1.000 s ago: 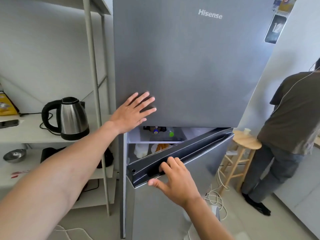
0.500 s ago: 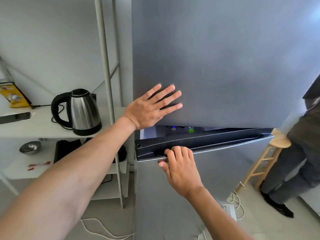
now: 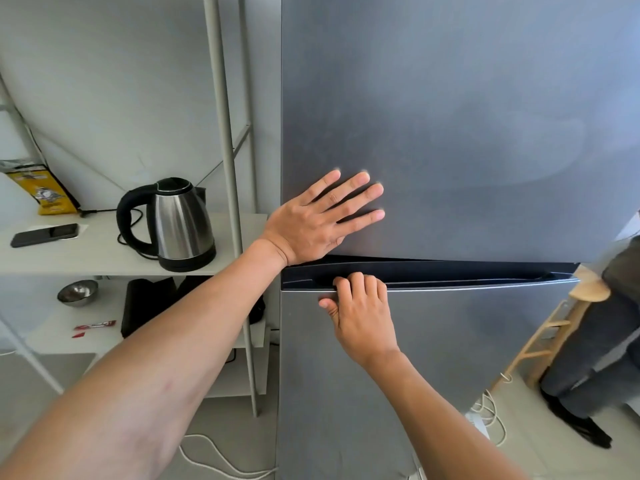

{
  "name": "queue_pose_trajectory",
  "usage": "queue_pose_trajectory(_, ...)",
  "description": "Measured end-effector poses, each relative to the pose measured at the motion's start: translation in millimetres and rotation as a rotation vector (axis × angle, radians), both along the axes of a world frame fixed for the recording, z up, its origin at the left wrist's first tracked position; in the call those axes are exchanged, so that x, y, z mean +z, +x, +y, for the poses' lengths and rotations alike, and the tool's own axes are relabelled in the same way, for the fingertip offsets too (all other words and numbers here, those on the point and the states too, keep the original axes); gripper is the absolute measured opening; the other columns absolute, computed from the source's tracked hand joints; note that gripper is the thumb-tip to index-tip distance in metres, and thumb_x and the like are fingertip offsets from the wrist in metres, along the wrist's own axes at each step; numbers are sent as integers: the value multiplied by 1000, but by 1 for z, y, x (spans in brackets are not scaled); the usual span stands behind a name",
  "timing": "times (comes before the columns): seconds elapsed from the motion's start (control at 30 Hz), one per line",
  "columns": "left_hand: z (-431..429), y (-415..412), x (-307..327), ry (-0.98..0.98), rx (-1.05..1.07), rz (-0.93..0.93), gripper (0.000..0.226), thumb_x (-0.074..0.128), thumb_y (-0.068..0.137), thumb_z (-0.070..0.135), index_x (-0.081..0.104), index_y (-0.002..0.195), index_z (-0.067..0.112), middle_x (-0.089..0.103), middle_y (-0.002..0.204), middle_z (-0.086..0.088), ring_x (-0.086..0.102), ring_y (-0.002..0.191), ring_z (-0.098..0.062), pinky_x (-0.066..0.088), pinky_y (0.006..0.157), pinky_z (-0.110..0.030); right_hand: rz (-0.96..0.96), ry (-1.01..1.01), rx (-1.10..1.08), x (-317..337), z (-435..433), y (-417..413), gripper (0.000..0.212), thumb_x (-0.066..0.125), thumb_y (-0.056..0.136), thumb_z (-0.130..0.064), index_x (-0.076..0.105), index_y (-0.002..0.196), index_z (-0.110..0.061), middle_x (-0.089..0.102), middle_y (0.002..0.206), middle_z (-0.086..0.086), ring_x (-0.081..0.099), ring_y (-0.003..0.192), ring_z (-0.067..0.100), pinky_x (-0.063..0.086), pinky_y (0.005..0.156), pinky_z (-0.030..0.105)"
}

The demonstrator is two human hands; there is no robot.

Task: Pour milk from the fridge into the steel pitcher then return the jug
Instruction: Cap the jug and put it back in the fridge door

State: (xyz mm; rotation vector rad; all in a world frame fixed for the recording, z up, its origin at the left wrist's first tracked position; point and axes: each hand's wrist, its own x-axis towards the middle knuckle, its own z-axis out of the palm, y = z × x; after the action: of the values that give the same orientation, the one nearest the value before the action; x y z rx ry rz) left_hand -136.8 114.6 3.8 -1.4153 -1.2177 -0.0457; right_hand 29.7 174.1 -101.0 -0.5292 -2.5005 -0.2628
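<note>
left hand (image 3: 313, 225): centre frame, flat on upper fridge door (image 3: 450, 116), fingers splayed, grasping nothing.
right hand (image 3: 360, 313): just below it, fingers (image 3: 356, 282) hooked into the handle recess (image 3: 467, 275) of the lower fridge door (image 3: 450, 358), thumb under the lip.
handle axis: horizontal, running right from the fingers.
lower door: looks shut or nearly so.
milk jug: not visible, presumably behind the lower door.
steel pitcher: not in view.
nearer hand: right, already on the handle.
next move, my read: depends which way the door goes; can't tell here.
</note>
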Motion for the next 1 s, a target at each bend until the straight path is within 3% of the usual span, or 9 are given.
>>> queue_pose_trajectory(0.13, 0, 0, -1, 8, 5, 0, 59, 48, 99, 20, 33, 156, 26, 33, 161, -6, 31, 149, -29, 23, 123, -48, -5, -32, -2, 2, 3, -9, 41, 40, 99, -44, 61, 103, -10, 56, 91, 9, 51, 82, 31, 47, 80, 42)
queue_pose_trajectory(0.33, 2, 0, -3, 27, 22, 6, 64, 50, 96, 20, 32, 157, 27, 33, 162, -5, 30, 150, -29, 21, 123, -48, 75, -170, 84, 5, 15, -23, 19, 64, 91, -19, 63, 102, -4, 56, 95, 14, 51, 84, 35, 44, 79, 43)
queue_pose_trajectory(0.5, 3, -1, -4, 21, 33, 5, 64, 50, 95, 20, 32, 156, 27, 33, 162, -5, 30, 150, -29, 22, 123, -49, 134, -291, 123, 5, 22, -26, 21, 67, 90, -19, 66, 106, -5, 58, 98, 13, 49, 90, 34, 33, 79, 37)
queue_pose_trajectory(0.83, 3, -1, -4, 14, 53, 1, 65, 49, 96, 22, 27, 158, 27, 28, 163, -5, 26, 151, -29, 19, 124, -49, 185, -361, 166, 9, 24, -23, 25, 74, 84, -24, 71, 102, -7, 60, 94, 11, 53, 88, 34, 40, 77, 39)
queue_pose_trajectory(1.0, 0, 1, -4, -14, 86, 14, 65, 49, 96, 24, 27, 158, 28, 27, 163, -5, 24, 151, -28, 20, 124, -49, 117, -318, 195, 10, 23, -15, 30, 68, 87, -11, 65, 117, -9, 58, 101, 10, 53, 91, 32, 45, 91, 41)
